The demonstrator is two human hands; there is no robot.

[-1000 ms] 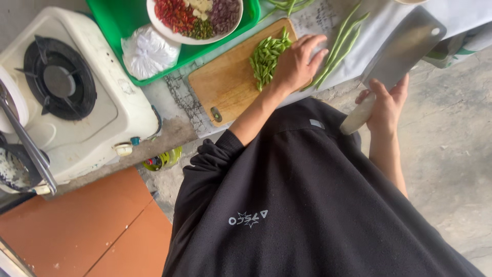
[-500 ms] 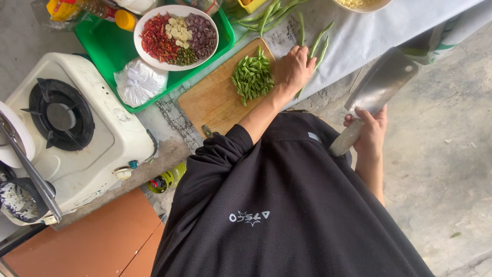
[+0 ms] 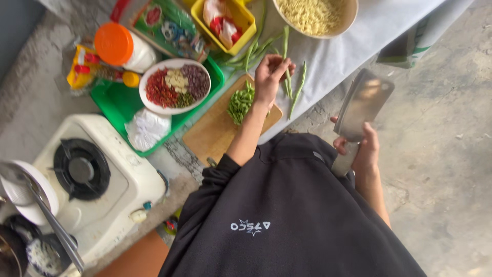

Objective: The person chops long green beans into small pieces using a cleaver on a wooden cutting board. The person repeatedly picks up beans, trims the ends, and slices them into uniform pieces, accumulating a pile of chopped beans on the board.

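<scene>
Nearest, the right hand (image 3: pixel 365 150) is wrapped around the handle of a broad steel cleaver (image 3: pixel 363 106), blade raised off the tabletop edge, clear of the food. Farther in, the left hand (image 3: pixel 270 78) pinches a long green bean (image 3: pixel 286 61) above the wooden cutting board (image 3: pixel 215 133), just right of a pile of chopped green bean pieces (image 3: pixel 240 102). Beyond, to the left, a white plate of chopped red, pale and purple ingredients (image 3: pixel 175 85) sits on a green plastic tray (image 3: pixel 117 102).

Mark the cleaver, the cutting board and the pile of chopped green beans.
cleaver (image 3: pixel 365 102), head view, middle of the flat blade.
cutting board (image 3: pixel 212 134), head view, bare wood near its lower end.
chopped green beans (image 3: pixel 240 102), head view, centre of the pile.
</scene>
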